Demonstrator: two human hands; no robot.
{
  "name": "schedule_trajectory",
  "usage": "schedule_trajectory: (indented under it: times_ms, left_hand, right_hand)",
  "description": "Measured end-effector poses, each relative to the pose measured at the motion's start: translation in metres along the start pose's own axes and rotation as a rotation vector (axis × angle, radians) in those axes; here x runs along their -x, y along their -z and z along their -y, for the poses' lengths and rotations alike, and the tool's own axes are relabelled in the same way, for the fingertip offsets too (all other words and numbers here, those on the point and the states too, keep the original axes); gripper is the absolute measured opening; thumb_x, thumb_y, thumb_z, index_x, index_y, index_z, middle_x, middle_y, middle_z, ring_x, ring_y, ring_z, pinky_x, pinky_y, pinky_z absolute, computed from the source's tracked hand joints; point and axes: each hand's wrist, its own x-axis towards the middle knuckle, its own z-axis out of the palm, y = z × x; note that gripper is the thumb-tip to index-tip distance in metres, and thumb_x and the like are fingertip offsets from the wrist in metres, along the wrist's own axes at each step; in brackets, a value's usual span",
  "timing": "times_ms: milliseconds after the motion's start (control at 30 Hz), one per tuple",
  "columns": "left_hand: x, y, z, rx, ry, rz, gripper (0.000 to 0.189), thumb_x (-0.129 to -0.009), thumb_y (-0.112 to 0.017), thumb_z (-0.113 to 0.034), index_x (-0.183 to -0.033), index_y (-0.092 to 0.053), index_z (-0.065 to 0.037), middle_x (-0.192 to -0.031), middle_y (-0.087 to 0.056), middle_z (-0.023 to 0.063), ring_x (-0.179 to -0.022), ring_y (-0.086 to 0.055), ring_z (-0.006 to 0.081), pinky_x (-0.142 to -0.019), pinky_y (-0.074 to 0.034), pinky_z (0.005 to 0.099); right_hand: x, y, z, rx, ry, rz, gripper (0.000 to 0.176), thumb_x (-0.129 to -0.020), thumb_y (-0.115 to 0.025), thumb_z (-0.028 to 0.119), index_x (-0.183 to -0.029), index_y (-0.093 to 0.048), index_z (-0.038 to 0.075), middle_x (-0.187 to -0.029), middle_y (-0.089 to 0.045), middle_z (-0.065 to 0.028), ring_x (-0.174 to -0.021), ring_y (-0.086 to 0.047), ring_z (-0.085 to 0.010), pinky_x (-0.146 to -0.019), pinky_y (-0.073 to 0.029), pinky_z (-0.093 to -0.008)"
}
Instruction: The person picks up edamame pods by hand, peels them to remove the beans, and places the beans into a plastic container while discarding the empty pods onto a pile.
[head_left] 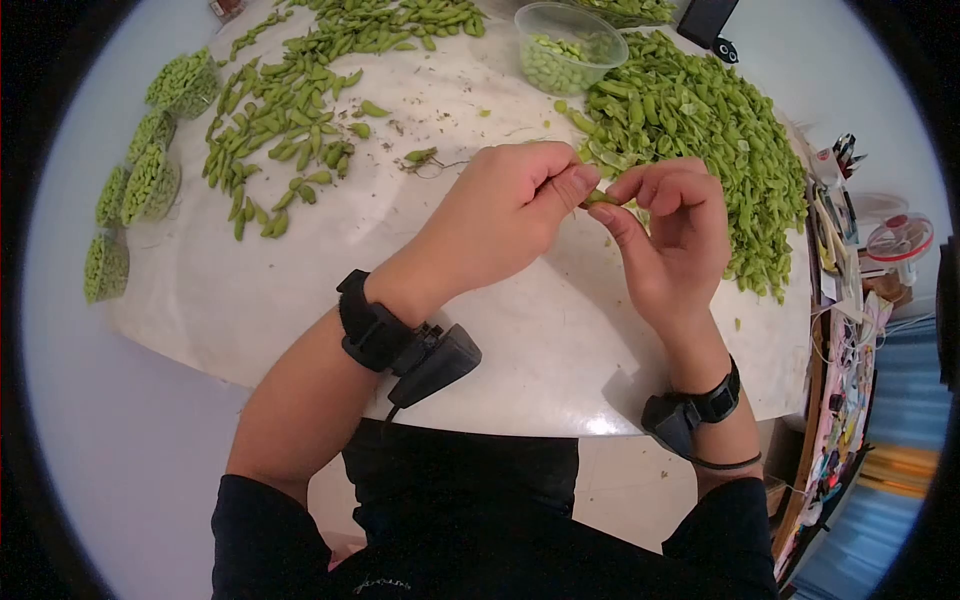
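Above the table's middle, my left hand and my right hand meet at a green edamame pod. Thumb and curled fingers of the left pinch one end of it. The right thumb and forefinger grip its other end, with the remaining fingers curled. Part of the pod is hidden by the fingers. Just beyond the hands stands a clear plastic bowl with shelled green beans in it. A large heap of pods and split shells lies behind and right of my right hand.
Loose whole pods spread over the white table at the far left. Several clear containers of beans line its left edge. A dark phone-like object stands at the back right. Shelves with clutter border the right side.
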Motion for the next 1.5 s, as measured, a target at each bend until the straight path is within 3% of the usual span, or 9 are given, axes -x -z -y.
schedule_trajectory:
  times_ms: [133, 233, 400, 533, 900, 1200, 1300, 1400, 1500]
  left_hand:
    - [0.001, 0.003, -0.002, 0.090, 0.061, 0.030, 0.032, -0.099, -0.047, -0.028, -0.078, -0.052, -0.005, -0.054, -0.047, -0.0023, -0.047, -0.042, 0.0052, -0.043, -0.034, 0.0217]
    - [0.001, 0.004, -0.001, 0.141, 0.072, 0.066, 0.032, -0.099, -0.046, -0.028, -0.077, -0.052, -0.006, -0.054, -0.046, -0.0027, -0.047, -0.041, 0.0051, -0.043, -0.032, 0.0217]
    - [0.002, 0.008, -0.005, 0.182, 0.128, 0.147, 0.031, -0.098, -0.047, -0.025, -0.075, -0.052, -0.005, -0.053, -0.045, -0.0027, -0.046, -0.040, 0.0053, -0.043, -0.032, 0.0220]
    - [0.001, 0.012, -0.003, 0.047, 0.042, 0.182, 0.032, -0.098, -0.047, -0.024, -0.074, -0.052, -0.004, -0.052, -0.044, -0.0027, -0.045, -0.040, 0.0054, -0.043, -0.032, 0.0224]
    - [0.001, 0.014, 0.001, -0.021, -0.011, 0.240, 0.031, -0.099, -0.046, -0.023, -0.075, -0.051, -0.004, -0.051, -0.042, -0.0025, -0.045, -0.040, 0.0060, -0.043, -0.032, 0.0230]
    - [0.004, 0.014, -0.006, 0.255, 0.222, 0.323, 0.031, -0.099, -0.046, -0.027, -0.080, -0.055, -0.004, -0.057, -0.044, -0.0037, -0.045, -0.039, 0.0047, -0.041, -0.029, 0.0208]
    - [0.002, 0.015, -0.009, 0.289, 0.269, 0.332, 0.028, -0.095, -0.048, -0.020, -0.077, -0.059, -0.002, -0.053, -0.050, -0.0001, -0.044, -0.042, 0.0076, -0.043, -0.035, 0.0255]
    - [0.003, 0.014, -0.008, 0.282, 0.252, 0.338, 0.032, -0.099, -0.047, -0.029, -0.083, -0.057, -0.004, -0.057, -0.044, -0.0039, -0.045, -0.040, 0.0046, -0.041, -0.030, 0.0204]
    - [0.001, 0.010, 0.001, 0.093, -0.004, 0.167, 0.030, -0.098, -0.049, -0.028, -0.085, -0.058, -0.003, -0.058, -0.046, -0.0029, -0.048, -0.043, 0.0048, -0.043, -0.033, 0.0199]
  right_hand:
    - [-0.001, 0.006, -0.002, 0.110, 0.056, 0.066, 0.035, -0.070, -0.070, -0.013, -0.089, -0.045, 0.003, -0.092, -0.051, -0.0105, -0.080, -0.055, -0.0181, -0.071, -0.048, -0.0277]
    - [-0.001, 0.004, 0.001, 0.010, 0.039, 0.058, 0.035, -0.070, -0.070, -0.013, -0.088, -0.045, 0.003, -0.094, -0.051, -0.0107, -0.080, -0.055, -0.0183, -0.071, -0.048, -0.0284]
    - [-0.001, 0.006, 0.005, 0.016, 0.007, 0.120, 0.034, -0.070, -0.070, -0.011, -0.085, -0.045, 0.006, -0.088, -0.054, -0.0098, -0.078, -0.056, -0.0192, -0.067, -0.047, -0.0287]
    - [-0.002, 0.010, 0.006, 0.134, 0.019, 0.178, 0.036, -0.068, -0.072, -0.009, -0.081, -0.042, 0.008, -0.085, -0.056, -0.0101, -0.074, -0.056, -0.0213, -0.064, -0.046, -0.0290]
    - [0.000, 0.005, 0.010, 0.044, -0.068, 0.161, 0.043, -0.066, -0.072, -0.009, -0.074, -0.034, 0.009, -0.076, -0.055, -0.0087, -0.067, -0.055, -0.0171, -0.058, -0.041, -0.0259]
    - [0.000, 0.006, 0.013, -0.063, -0.130, 0.168, 0.045, -0.068, -0.071, -0.010, -0.075, -0.032, 0.010, -0.076, -0.053, -0.0070, -0.070, -0.054, -0.0125, -0.060, -0.039, -0.0234]
    - [0.001, 0.003, 0.013, -0.186, -0.175, 0.146, 0.045, -0.069, -0.070, -0.012, -0.075, -0.032, 0.010, -0.078, -0.052, -0.0071, -0.072, -0.053, -0.0117, -0.061, -0.038, -0.0223]
    - [0.002, 0.007, 0.011, -0.187, -0.183, 0.175, 0.043, -0.070, -0.069, -0.013, -0.076, -0.032, 0.009, -0.081, -0.051, -0.0070, -0.074, -0.053, -0.0118, -0.062, -0.038, -0.0218]
    - [0.001, 0.007, 0.005, -0.083, -0.128, 0.126, 0.039, -0.071, -0.068, -0.014, -0.080, -0.037, 0.007, -0.084, -0.051, -0.0067, -0.076, -0.054, -0.0130, -0.066, -0.041, -0.0220]
